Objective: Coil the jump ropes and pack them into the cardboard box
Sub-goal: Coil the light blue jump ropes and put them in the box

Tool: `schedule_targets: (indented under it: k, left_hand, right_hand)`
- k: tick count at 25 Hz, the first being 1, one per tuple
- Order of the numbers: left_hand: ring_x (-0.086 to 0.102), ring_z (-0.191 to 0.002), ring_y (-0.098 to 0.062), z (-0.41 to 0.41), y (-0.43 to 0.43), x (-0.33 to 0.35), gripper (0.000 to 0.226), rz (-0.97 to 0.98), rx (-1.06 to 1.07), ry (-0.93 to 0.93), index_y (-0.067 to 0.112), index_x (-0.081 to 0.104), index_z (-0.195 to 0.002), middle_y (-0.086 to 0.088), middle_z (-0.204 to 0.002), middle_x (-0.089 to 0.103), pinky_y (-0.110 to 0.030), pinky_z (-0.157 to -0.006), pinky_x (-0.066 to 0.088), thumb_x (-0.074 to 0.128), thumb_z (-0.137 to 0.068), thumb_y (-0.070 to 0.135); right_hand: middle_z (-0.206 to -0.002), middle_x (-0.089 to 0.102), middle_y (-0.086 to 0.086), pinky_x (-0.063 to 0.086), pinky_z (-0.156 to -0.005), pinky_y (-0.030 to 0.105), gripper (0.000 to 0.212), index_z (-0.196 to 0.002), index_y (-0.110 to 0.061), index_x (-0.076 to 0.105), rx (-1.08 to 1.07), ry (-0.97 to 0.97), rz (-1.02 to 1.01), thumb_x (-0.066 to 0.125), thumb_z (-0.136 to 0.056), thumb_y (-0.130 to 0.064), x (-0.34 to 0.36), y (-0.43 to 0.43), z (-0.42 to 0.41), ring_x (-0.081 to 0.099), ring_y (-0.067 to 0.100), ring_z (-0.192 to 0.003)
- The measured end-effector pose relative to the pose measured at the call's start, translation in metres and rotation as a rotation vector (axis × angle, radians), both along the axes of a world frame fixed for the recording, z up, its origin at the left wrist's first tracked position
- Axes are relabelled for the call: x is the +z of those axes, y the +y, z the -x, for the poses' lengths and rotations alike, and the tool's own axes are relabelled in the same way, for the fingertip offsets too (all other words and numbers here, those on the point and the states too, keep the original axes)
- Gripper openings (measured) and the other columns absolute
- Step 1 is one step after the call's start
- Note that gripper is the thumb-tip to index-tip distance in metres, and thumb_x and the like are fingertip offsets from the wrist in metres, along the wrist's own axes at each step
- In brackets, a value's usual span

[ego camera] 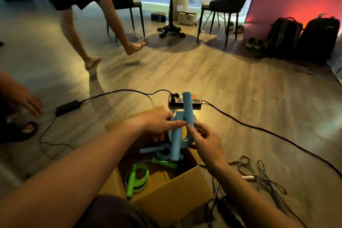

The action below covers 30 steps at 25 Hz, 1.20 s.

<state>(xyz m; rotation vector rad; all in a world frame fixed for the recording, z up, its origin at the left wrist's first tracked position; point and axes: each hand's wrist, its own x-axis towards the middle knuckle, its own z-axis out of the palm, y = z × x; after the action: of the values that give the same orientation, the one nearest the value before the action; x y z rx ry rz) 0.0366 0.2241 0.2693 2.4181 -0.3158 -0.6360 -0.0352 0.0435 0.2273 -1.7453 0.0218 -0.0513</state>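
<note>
Head view: blue jump rope gripped between both hands, above cardboard box.

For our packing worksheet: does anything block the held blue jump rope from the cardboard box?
Nothing visible does. The blue jump rope, held by the left hand and right hand, hangs above the open cardboard box; a green rope already lies inside.

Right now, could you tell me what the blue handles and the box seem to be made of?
Blue handles: probably foam grips, with a matte, soft-looking surface and no shine.
Box: plain brown cardboard with a dull finish and folded flaps.
</note>
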Motion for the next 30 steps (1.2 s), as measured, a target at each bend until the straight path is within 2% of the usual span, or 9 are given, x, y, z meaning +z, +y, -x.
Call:
schedule_targets:
  k: [3,7,12,16,18,21,24,27,30]
  left_hand:
    - [0.072,-0.07,-0.021,-0.007,0.032,-0.065,0.05,-0.027,0.097,0.131,0.019,0.058,-0.108,-0.007,-0.092,0.069,-0.035,-0.058,0.06,0.055,-0.088,0.064]
    - [0.07,-0.073,-0.014,-0.009,0.057,-0.148,0.041,-0.059,0.191,0.232,0.024,0.058,-0.093,0.0,-0.092,0.069,-0.026,-0.057,0.053,0.055,-0.088,0.065]
    - [0.073,-0.087,-0.022,-0.016,0.084,-0.224,0.044,0.11,0.482,0.486,0.017,0.052,-0.12,-0.004,-0.114,0.065,-0.039,-0.069,0.062,0.061,-0.092,0.049]
    - [0.075,-0.078,-0.022,-0.008,0.101,-0.266,0.052,0.106,0.714,0.624,0.014,0.043,-0.121,-0.011,-0.109,0.068,-0.031,-0.056,0.058,0.07,-0.088,0.043]
    - [0.076,-0.08,-0.024,-0.003,0.103,-0.286,0.063,0.09,0.756,0.685,0.003,0.049,-0.126,-0.014,-0.108,0.07,-0.028,-0.051,0.055,0.073,-0.084,0.043]
    - [0.075,-0.076,-0.023,0.002,0.097,-0.304,0.051,0.077,0.814,0.672,0.001,0.06,-0.111,-0.013,-0.093,0.073,-0.027,-0.05,0.055,0.073,-0.085,0.043]
    - [0.074,-0.067,-0.02,0.0,0.093,-0.311,0.055,0.07,0.881,0.568,0.0,0.065,-0.101,-0.012,-0.082,0.073,-0.031,-0.057,0.059,0.076,-0.079,0.049]
    - [0.073,-0.061,-0.019,-0.001,0.091,-0.314,0.066,-0.133,0.834,0.408,0.0,0.073,-0.082,-0.008,-0.067,0.074,-0.038,-0.068,0.06,0.079,-0.066,0.064]
    - [0.073,-0.064,-0.023,-0.002,0.087,-0.309,0.079,-0.25,0.8,0.361,0.001,0.074,-0.077,-0.005,-0.061,0.073,-0.043,-0.067,0.059,0.076,-0.055,0.076]
  right_hand:
    - [-0.101,0.068,0.001,0.063,-0.07,0.042,0.009,-0.099,-0.034,0.062,0.105,0.118,0.113,0.067,-0.093,-0.037,-0.056,0.024,-0.025,0.07,0.015,-0.089]
    - [-0.099,0.062,0.002,0.053,-0.049,0.016,0.025,-0.101,-0.015,0.059,0.22,0.295,0.236,0.07,-0.091,-0.034,-0.117,0.047,-0.052,0.064,0.008,-0.079]
    - [-0.098,0.06,-0.005,0.059,-0.063,0.031,0.027,-0.096,-0.018,0.055,0.389,0.368,0.38,0.07,-0.089,-0.04,-0.196,0.077,-0.093,0.063,0.009,-0.082]
    - [-0.095,0.059,-0.001,0.043,-0.051,0.021,0.025,-0.088,-0.024,0.049,0.591,0.446,0.473,0.068,-0.09,-0.04,-0.242,0.098,-0.111,0.059,0.01,-0.074]
    - [-0.095,0.059,0.0,0.039,-0.051,0.021,0.024,-0.094,-0.022,0.052,0.662,0.498,0.511,0.067,-0.091,-0.04,-0.261,0.1,-0.11,0.056,0.011,-0.074]
    - [-0.098,0.058,0.001,0.038,-0.056,0.025,0.026,-0.101,-0.019,0.052,0.711,0.511,0.586,0.063,-0.094,-0.041,-0.278,0.103,-0.112,0.055,0.015,-0.082]
    - [-0.121,0.052,0.012,0.045,-0.076,0.034,0.028,-0.113,-0.015,0.05,0.696,0.475,0.674,0.059,-0.097,-0.036,-0.28,0.117,-0.115,0.057,0.028,-0.103]
    - [-0.145,0.03,0.019,0.046,-0.085,0.038,0.038,-0.132,-0.01,0.048,0.674,0.374,1.019,0.053,-0.1,-0.031,-0.279,0.127,-0.105,0.057,0.036,-0.114]
    - [-0.134,0.051,0.016,0.043,-0.077,0.039,0.041,-0.127,-0.011,0.055,0.604,0.52,1.032,0.051,-0.1,-0.042,-0.28,0.122,-0.107,0.058,0.036,-0.114]
